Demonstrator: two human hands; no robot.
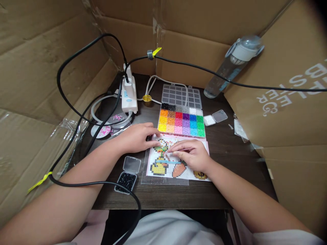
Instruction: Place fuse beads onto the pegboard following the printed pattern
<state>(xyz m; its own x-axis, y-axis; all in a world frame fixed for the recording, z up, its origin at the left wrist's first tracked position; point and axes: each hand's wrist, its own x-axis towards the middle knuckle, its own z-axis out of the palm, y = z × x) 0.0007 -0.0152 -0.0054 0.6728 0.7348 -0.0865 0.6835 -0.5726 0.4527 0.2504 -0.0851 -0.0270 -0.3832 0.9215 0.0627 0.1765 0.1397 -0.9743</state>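
My right hand grips slim tweezers, their tips low over the bead pattern. Beneath lies a clear pegboard on a printed pattern sheet, with yellow, orange and black pixel figures. Loose small beads are scattered near the pattern's upper part. At the board's upper left edge rests my left hand, thumb and index finger apart, with nothing visible between them. Just beyond both hands stands an open sorting box of fuse beads in many colours. A small case of black beads lies open at the lower left.
A power strip with cables stands at the back left, and a black cable hangs across the view. A small gold cup, a water bottle and a small case of white beads stand around. Cardboard walls surround the table.
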